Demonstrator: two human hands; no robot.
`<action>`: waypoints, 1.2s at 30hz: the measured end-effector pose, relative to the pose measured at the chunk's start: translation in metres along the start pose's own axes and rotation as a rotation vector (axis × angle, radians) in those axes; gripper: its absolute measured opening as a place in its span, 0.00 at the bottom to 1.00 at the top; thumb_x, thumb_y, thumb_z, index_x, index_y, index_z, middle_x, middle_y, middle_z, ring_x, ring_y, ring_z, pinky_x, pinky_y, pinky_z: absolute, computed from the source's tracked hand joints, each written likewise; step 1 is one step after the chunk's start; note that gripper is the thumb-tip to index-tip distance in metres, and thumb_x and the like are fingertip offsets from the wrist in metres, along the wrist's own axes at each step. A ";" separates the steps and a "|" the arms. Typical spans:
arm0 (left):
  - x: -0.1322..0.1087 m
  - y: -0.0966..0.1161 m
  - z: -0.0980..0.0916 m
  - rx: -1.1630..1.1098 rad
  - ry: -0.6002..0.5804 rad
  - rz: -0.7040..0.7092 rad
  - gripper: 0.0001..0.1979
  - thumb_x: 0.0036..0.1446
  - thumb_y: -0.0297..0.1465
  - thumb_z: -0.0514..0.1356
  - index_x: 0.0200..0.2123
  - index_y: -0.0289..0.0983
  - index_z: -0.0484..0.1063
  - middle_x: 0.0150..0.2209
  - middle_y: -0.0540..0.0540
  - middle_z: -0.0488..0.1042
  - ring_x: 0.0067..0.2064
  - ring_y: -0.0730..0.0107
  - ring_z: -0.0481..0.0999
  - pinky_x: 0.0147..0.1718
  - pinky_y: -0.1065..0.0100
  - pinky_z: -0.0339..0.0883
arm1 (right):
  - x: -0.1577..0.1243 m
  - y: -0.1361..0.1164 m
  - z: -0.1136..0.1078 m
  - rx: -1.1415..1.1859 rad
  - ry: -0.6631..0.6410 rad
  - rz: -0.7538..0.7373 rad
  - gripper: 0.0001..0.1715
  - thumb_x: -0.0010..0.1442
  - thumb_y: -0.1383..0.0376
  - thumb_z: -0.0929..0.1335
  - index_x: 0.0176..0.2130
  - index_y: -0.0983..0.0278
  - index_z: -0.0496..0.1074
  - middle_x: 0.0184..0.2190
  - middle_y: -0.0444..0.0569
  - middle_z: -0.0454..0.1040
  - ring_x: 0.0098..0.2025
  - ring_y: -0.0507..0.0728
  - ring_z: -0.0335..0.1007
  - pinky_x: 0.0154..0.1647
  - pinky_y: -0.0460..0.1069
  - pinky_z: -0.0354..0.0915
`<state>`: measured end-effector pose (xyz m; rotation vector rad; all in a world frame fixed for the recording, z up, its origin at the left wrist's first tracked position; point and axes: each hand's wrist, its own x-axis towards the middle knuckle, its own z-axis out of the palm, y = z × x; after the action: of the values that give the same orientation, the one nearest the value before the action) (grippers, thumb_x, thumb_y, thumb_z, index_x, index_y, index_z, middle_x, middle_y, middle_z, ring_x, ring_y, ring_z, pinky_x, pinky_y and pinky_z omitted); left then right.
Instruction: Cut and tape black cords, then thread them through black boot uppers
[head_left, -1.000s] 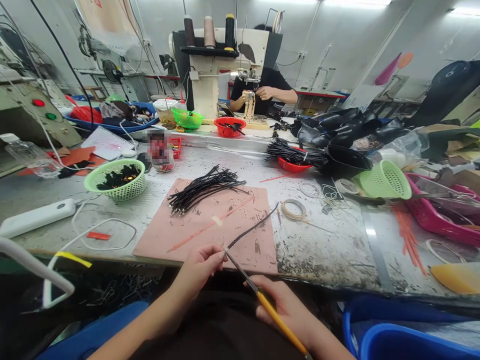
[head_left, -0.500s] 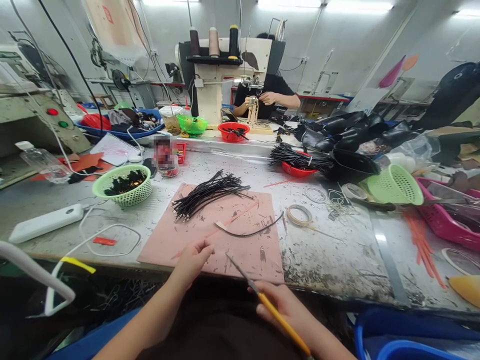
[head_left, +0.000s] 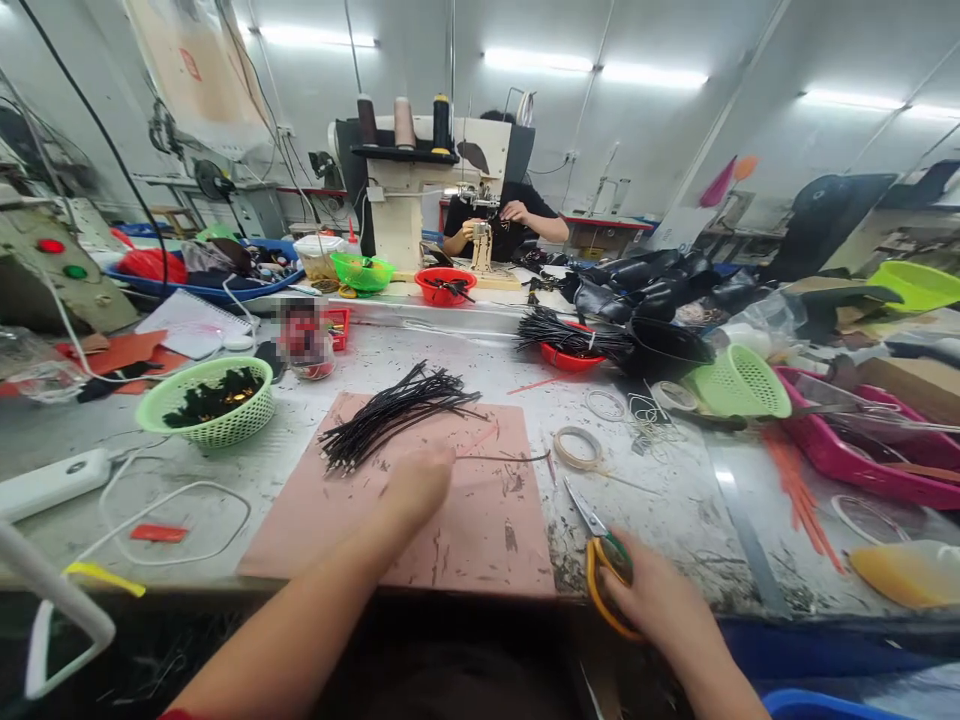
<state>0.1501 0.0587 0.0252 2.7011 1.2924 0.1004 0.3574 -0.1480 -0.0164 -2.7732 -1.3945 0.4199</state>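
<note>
Where the left hand (head_left: pixel 420 482) crosses the pink mat (head_left: pixel 480 545), its fingers look curled together at the near end of a single thin black strip (head_left: pixel 502 458); they are blurred, and whether they pinch it I can't make out. That strip runs rightward over the mat, its far tip near the mat's right edge. The right hand (head_left: pixel 656 580) is closed around the orange and green handles of a pair of scissors (head_left: pixel 600 545), blades almost together and pointing up and left, just right of the mat. A bundle of black strips (head_left: pixel 397 412) with pale tips lies on the mat's upper left.

As for markings, a hanging plastic bag (head_left: pixel 206 85) at upper left bears a red square print (head_left: pixel 190 64), its characters too small to read. A spiral notebook (head_left: pixel 193 325) shows faint pink scribbles that can't be deciphered. The white block (head_left: pixel 56 485) at far left carries a dark oval spot. Near the scissors' tips sits a roll of tape (head_left: pixel 579 465), and across the table a co-worker (head_left: pixel 502 228) is at a sewing machine (head_left: pixel 397 220)
</note>
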 end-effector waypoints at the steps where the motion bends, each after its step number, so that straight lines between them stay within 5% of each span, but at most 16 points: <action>1: 0.006 -0.009 -0.009 0.024 0.029 -0.048 0.13 0.53 0.22 0.48 0.33 0.33 0.72 0.36 0.37 0.74 0.36 0.56 0.75 0.33 0.61 0.66 | 0.002 -0.002 -0.002 -0.031 -0.005 -0.005 0.28 0.57 0.63 0.60 0.57 0.63 0.60 0.46 0.56 0.72 0.43 0.62 0.72 0.38 0.51 0.64; 7: 0.038 -0.072 -0.046 0.083 0.115 -0.292 0.15 0.54 0.28 0.46 0.33 0.34 0.73 0.39 0.34 0.75 0.44 0.49 0.72 0.36 0.59 0.65 | 0.031 -0.019 -0.031 -0.133 -0.012 -0.041 0.19 0.60 0.62 0.59 0.48 0.61 0.70 0.40 0.54 0.73 0.40 0.62 0.72 0.31 0.50 0.61; 12: 0.045 -0.102 -0.040 0.019 0.113 -0.435 0.14 0.50 0.28 0.49 0.33 0.37 0.73 0.38 0.37 0.76 0.40 0.53 0.75 0.31 0.64 0.65 | 0.073 -0.039 -0.034 -0.068 0.190 -0.105 0.15 0.59 0.68 0.60 0.41 0.65 0.73 0.41 0.53 0.72 0.43 0.60 0.69 0.35 0.49 0.60; 18: 0.043 -0.110 -0.033 -0.118 0.160 -0.502 0.07 0.49 0.30 0.53 0.26 0.37 0.70 0.33 0.40 0.76 0.35 0.57 0.75 0.29 0.66 0.62 | 0.108 -0.053 -0.024 0.033 0.301 -0.117 0.13 0.54 0.74 0.60 0.31 0.71 0.73 0.36 0.60 0.72 0.41 0.64 0.67 0.38 0.54 0.58; 22: 0.025 -0.100 -0.049 -0.244 0.231 -0.481 0.07 0.49 0.34 0.55 0.28 0.37 0.69 0.32 0.41 0.75 0.35 0.56 0.73 0.30 0.65 0.61 | 0.107 -0.053 -0.025 0.235 0.399 -0.134 0.10 0.52 0.73 0.61 0.27 0.68 0.70 0.32 0.56 0.72 0.36 0.60 0.68 0.39 0.54 0.58; 25: -0.001 -0.072 -0.058 -0.387 0.275 -0.407 0.09 0.52 0.34 0.52 0.31 0.38 0.70 0.34 0.43 0.75 0.37 0.60 0.72 0.34 0.66 0.62 | 0.086 -0.069 -0.023 0.425 0.460 -0.178 0.09 0.56 0.66 0.60 0.30 0.66 0.67 0.34 0.53 0.71 0.34 0.56 0.68 0.37 0.50 0.62; 27: -0.022 -0.046 -0.054 -0.530 0.206 -0.317 0.10 0.51 0.36 0.54 0.31 0.38 0.73 0.29 0.47 0.75 0.31 0.65 0.73 0.31 0.68 0.63 | 0.062 -0.092 -0.017 0.671 0.479 -0.244 0.10 0.58 0.61 0.59 0.32 0.64 0.64 0.33 0.50 0.70 0.32 0.53 0.68 0.34 0.48 0.64; 29: -0.042 -0.021 -0.041 -0.717 0.105 -0.212 0.10 0.48 0.38 0.58 0.32 0.40 0.75 0.30 0.49 0.77 0.30 0.68 0.73 0.30 0.70 0.65 | 0.035 -0.120 -0.008 1.188 0.483 -0.363 0.10 0.56 0.58 0.63 0.29 0.62 0.60 0.35 0.49 0.68 0.32 0.53 0.68 0.35 0.49 0.65; 31: -0.060 -0.003 -0.025 -1.204 -0.056 -0.160 0.16 0.44 0.40 0.62 0.36 0.37 0.75 0.31 0.46 0.76 0.27 0.70 0.71 0.26 0.70 0.63 | 0.012 -0.145 0.001 1.443 0.459 -0.486 0.14 0.54 0.61 0.66 0.24 0.62 0.56 0.38 0.48 0.66 0.36 0.53 0.67 0.38 0.51 0.66; 33: -0.074 0.006 -0.012 -1.471 -0.195 -0.241 0.21 0.41 0.43 0.63 0.37 0.36 0.75 0.24 0.49 0.73 0.19 0.76 0.63 0.19 0.72 0.55 | -0.005 -0.162 0.009 1.483 0.426 -0.599 0.12 0.54 0.64 0.65 0.25 0.62 0.56 0.39 0.48 0.65 0.40 0.55 0.66 0.41 0.52 0.65; 36: -0.090 0.005 -0.005 -1.571 -0.209 -0.349 0.19 0.39 0.42 0.65 0.34 0.36 0.76 0.22 0.51 0.71 0.20 0.76 0.62 0.20 0.72 0.53 | -0.019 -0.168 0.013 1.330 0.431 -0.754 0.04 0.56 0.68 0.61 0.35 0.60 0.60 0.42 0.49 0.64 0.45 0.57 0.63 0.41 0.52 0.64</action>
<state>0.0971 -0.0143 0.0312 1.1112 0.8954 0.5066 0.2112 -0.0627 -0.0031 -1.1133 -1.1995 0.4220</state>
